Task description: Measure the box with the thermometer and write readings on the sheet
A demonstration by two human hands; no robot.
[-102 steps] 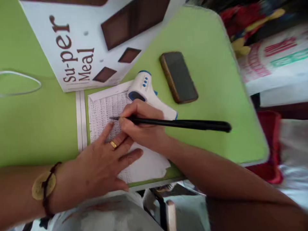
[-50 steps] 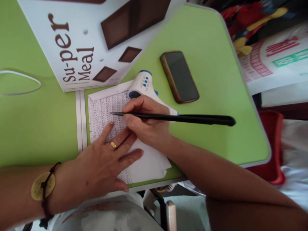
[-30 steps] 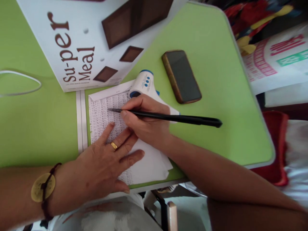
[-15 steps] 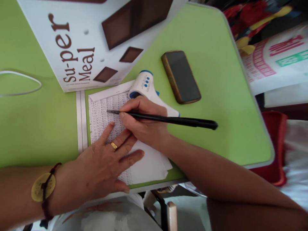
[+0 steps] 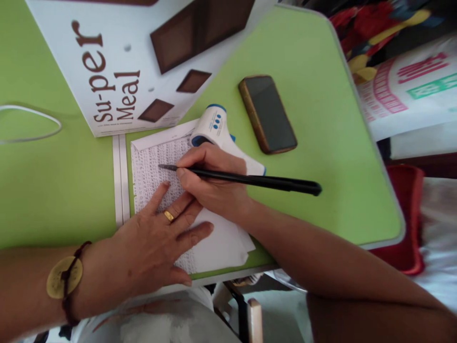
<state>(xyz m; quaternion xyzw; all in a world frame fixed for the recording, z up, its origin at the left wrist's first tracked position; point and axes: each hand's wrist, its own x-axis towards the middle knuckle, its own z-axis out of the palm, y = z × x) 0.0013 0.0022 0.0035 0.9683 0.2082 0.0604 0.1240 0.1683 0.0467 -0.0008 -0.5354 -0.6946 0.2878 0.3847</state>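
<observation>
A sheet of paper (image 5: 145,164) covered in dense rows of small handwriting lies on the green table. My left hand (image 5: 153,243) rests on it, palm down with the fingers spread, a gold ring on one finger. Pinched in my right hand (image 5: 214,183) is a black pen (image 5: 264,180), its tip at the written rows. Under and behind that hand sits a white and blue gun-shaped thermometer (image 5: 214,125), its grip partly hidden. More of the sheet (image 5: 221,243) shows blank below my right wrist.
A white "Su-per Meal" box (image 5: 124,62) stands behind the paper. Right of the thermometer lies a phone (image 5: 271,114) in a brown case. A white cable (image 5: 43,113) is at the left. Past the table's right edge are a printed bag (image 5: 410,90) and a red bin (image 5: 407,214).
Almost nothing differs. The pen's rear end has dipped very slightly, and the view has shifted a little; both hands keep their places on the paper.
</observation>
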